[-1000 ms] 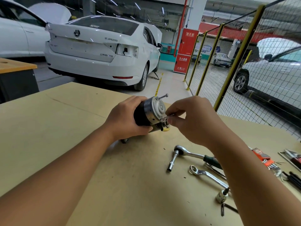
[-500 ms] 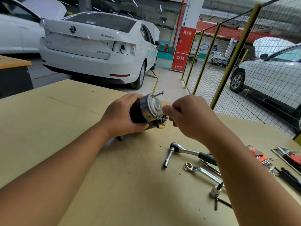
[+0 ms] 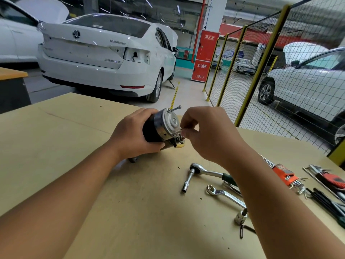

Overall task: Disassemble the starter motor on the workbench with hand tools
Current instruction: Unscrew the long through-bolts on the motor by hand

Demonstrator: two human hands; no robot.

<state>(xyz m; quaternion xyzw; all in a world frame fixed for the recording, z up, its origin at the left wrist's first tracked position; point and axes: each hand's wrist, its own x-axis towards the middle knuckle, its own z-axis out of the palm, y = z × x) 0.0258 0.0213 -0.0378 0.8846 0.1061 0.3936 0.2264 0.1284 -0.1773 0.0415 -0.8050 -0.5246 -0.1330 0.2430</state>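
The starter motor (image 3: pixel 164 126), a black cylinder with a silver end cap, lies on its side on the tan workbench (image 3: pixel 56 146). My left hand (image 3: pixel 134 135) grips its black body from the left. My right hand (image 3: pixel 207 135) pinches a thin bolt (image 3: pixel 180 131) at the lower edge of the end cap with thumb and forefinger. A second long bolt (image 3: pixel 175 108) sticks out of the cap's upper edge. The motor's far end is hidden behind my left hand.
A ratchet with a socket (image 3: pixel 194 174), a ring spanner (image 3: pixel 224 195), a loose socket (image 3: pixel 240 217) and a small hex key (image 3: pixel 244 230) lie right of centre. An orange hex key set (image 3: pixel 285 174) and pliers (image 3: pixel 328 178) sit at the right edge. A yellow mesh fence (image 3: pixel 261 58) stands behind.
The view shifted slightly. My right hand's fingers have moved on the lower bolt at the end cap; my left hand keeps its grip on the motor.
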